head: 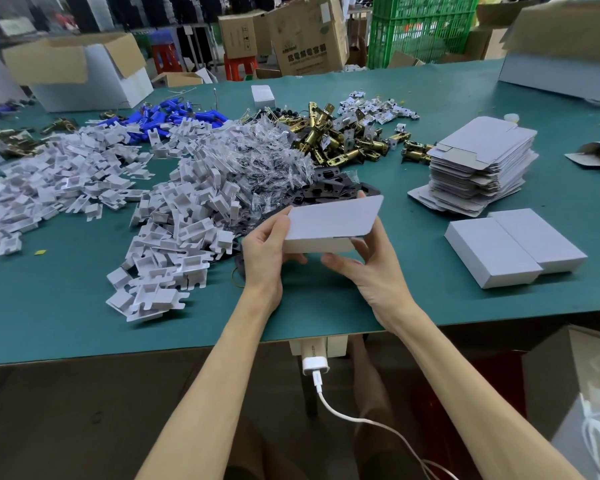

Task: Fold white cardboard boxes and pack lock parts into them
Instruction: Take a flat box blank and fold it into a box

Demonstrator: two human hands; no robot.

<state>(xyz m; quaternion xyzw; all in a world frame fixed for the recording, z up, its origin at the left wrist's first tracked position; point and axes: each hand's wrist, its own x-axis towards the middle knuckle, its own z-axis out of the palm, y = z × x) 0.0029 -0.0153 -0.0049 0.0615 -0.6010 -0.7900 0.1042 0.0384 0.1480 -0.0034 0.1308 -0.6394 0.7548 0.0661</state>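
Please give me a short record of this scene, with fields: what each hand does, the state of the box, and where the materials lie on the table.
left hand: grips left end of the white box
right hand: supports the box's right end from below
box state: held above the table, lid flap raised, not closed
flat blanks: stack at right
finished boxes: two closed, near right
white inserts: pile left of the hands
brass latches: heap behind
table: green mat
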